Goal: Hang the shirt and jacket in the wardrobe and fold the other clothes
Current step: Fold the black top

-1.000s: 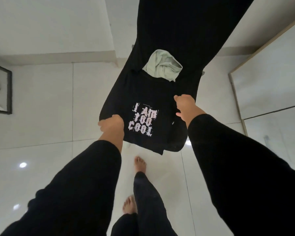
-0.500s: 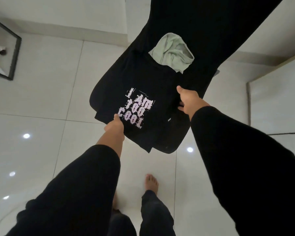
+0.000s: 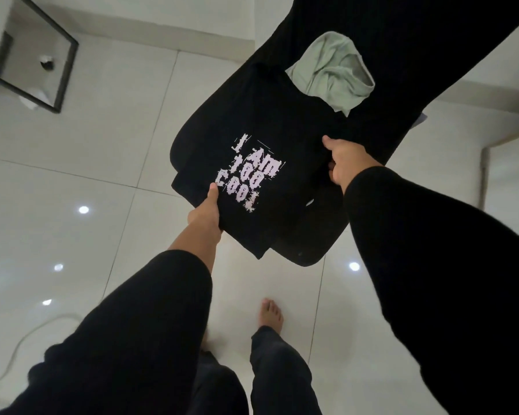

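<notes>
A folded black T-shirt (image 3: 282, 115) with pale "I AM TOO COOL" lettering lies on the seat of a black chair (image 3: 402, 49). My left hand (image 3: 206, 214) grips its near left edge, thumb on top beside the print. My right hand (image 3: 346, 163) holds the shirt's right edge. A crumpled pale green garment (image 3: 331, 73) sits on the chair just beyond the T-shirt, against the backrest.
Glossy white floor tiles (image 3: 72, 139) surround the chair. A black metal-framed stand (image 3: 54, 55) is at the upper left. A pale cabinet or door edge (image 3: 486, 175) is at the right. A white cable (image 3: 27, 336) curves on the floor at lower left. My bare foot (image 3: 270, 313) is below the chair.
My left hand has shifted from the shirt's left side to its near edge under the print. The view has swung closer and to the right; my right hand keeps its hold.
</notes>
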A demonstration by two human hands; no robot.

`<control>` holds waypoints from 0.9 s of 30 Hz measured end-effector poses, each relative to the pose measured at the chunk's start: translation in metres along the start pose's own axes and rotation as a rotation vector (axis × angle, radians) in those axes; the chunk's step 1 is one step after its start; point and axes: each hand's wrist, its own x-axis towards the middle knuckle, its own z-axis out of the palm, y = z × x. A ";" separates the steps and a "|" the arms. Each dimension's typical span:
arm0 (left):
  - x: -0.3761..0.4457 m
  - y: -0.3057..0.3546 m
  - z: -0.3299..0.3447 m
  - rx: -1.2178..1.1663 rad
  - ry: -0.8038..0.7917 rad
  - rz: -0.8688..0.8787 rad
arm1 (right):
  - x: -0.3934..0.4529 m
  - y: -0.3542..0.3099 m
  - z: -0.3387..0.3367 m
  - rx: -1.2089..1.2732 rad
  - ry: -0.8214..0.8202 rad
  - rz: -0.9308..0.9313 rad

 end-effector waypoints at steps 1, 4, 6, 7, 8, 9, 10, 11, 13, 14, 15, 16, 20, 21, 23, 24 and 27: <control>-0.001 0.000 -0.002 -0.029 -0.049 0.008 | 0.001 -0.002 0.002 -0.031 -0.017 0.007; -0.013 0.003 -0.009 -0.122 -0.224 0.040 | 0.014 0.001 0.003 0.023 -0.047 -0.039; -0.027 0.008 -0.012 -0.158 -0.295 0.058 | 0.005 0.002 0.000 0.099 -0.068 -0.059; -0.033 0.011 -0.014 -0.169 -0.319 0.071 | -0.005 0.001 -0.001 0.191 -0.087 -0.052; -0.039 0.015 -0.015 -0.180 -0.337 0.081 | -0.011 0.000 -0.001 0.316 -0.114 -0.047; -0.045 0.020 -0.016 -0.192 -0.354 0.084 | -0.019 -0.001 -0.001 0.439 -0.145 -0.038; -0.050 0.025 -0.016 -0.198 -0.365 0.089 | -0.024 -0.002 0.000 0.555 -0.182 -0.038; -0.053 0.029 -0.017 -0.202 -0.372 0.095 | -0.032 -0.002 0.000 0.643 -0.212 -0.037; -0.061 0.039 -0.018 -0.200 -0.386 0.110 | -0.040 -0.002 0.002 0.780 -0.286 -0.020; -0.065 0.043 -0.019 -0.197 -0.390 0.118 | -0.042 -0.002 0.003 0.809 -0.315 -0.001; -0.067 0.048 -0.021 -0.193 -0.396 0.122 | -0.044 -0.001 0.005 0.804 -0.334 0.016; -0.069 0.053 -0.023 -0.185 -0.400 0.127 | -0.046 -0.002 0.008 0.793 -0.370 0.021; -0.080 0.072 -0.031 -0.131 -0.432 0.166 | -0.059 -0.002 0.016 0.707 -0.466 0.034; -0.083 0.077 -0.033 -0.121 -0.436 0.175 | -0.065 -0.003 0.017 0.711 -0.477 0.046; -0.090 0.088 -0.037 -0.103 -0.447 0.196 | -0.075 -0.003 0.017 0.739 -0.503 0.044; -0.095 0.093 -0.038 -0.093 -0.452 0.205 | -0.079 -0.003 0.016 0.770 -0.508 0.031; -0.112 0.109 -0.041 -0.066 -0.479 0.217 | -0.096 -0.006 0.007 0.910 -0.542 -0.039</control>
